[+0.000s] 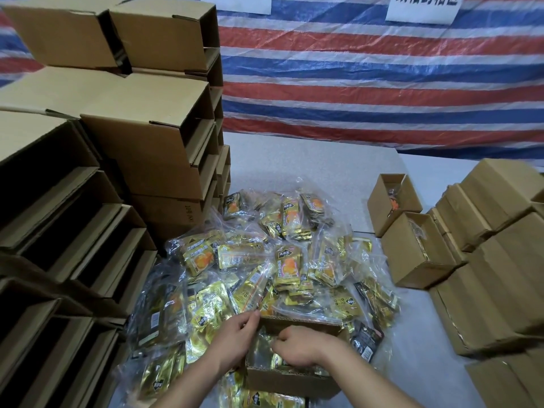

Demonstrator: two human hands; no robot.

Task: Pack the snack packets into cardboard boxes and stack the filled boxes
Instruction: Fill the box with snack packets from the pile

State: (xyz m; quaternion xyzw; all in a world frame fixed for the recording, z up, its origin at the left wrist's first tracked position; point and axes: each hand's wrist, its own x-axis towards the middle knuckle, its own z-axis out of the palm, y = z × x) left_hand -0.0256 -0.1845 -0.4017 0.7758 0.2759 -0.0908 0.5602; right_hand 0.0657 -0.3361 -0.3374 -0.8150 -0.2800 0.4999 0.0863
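Note:
A small open cardboard box (290, 381) sits on the table right in front of me, with gold snack packets in a clear bag inside it. My left hand (235, 334) grips the box's left wall at its far corner. My right hand (300, 346) reaches down into the box, fingers curled on the clear bag of packets (262, 348). A big heap of bagged gold snack packets (273, 260) lies on the table beyond and around the box.
Stacks of empty open boxes (73, 225) rise on the left, taller ones (164, 113) behind. Two open boxes with packets (412, 245) stand at right beside stacked closed boxes (494, 260). A striped tarp (368, 69) hangs behind the grey table (309, 163).

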